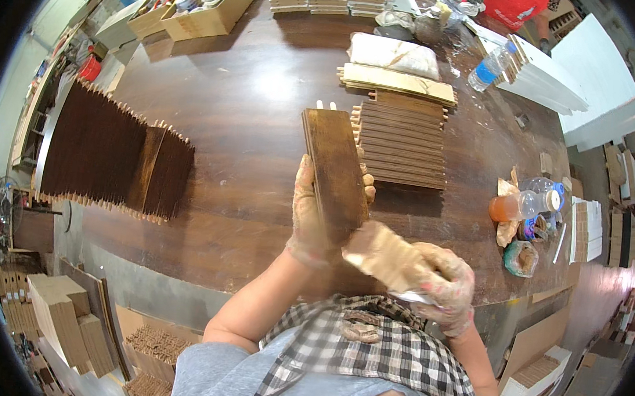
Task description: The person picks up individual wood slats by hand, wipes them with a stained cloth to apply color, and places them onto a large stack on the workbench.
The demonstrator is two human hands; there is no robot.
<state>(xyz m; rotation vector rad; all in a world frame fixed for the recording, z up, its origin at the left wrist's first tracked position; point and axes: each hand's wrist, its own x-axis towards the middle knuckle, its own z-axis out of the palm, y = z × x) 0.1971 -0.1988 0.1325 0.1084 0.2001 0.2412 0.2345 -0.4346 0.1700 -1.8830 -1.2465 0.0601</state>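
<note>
My left hand [309,211] is gloved and wrapped around a dark brown wooden board [335,159]. The board is raised above the table, with two pale dowels poking out of its far end. In my right hand [449,290], also gloved, is a folded tan sheet [387,256], blurred; I cannot tell whether it is sandpaper or cloth. The sheet lies at the board's near end. Just beyond the board is a stack of dark doweled slats [402,145].
A long stack of doweled boards [100,146] occupies the table's left side. At right stand an orange drink bottle [516,206] and a small jar [521,258]. A clear bottle [492,66], white panels [543,74] and a person in red [513,7] are at the far right.
</note>
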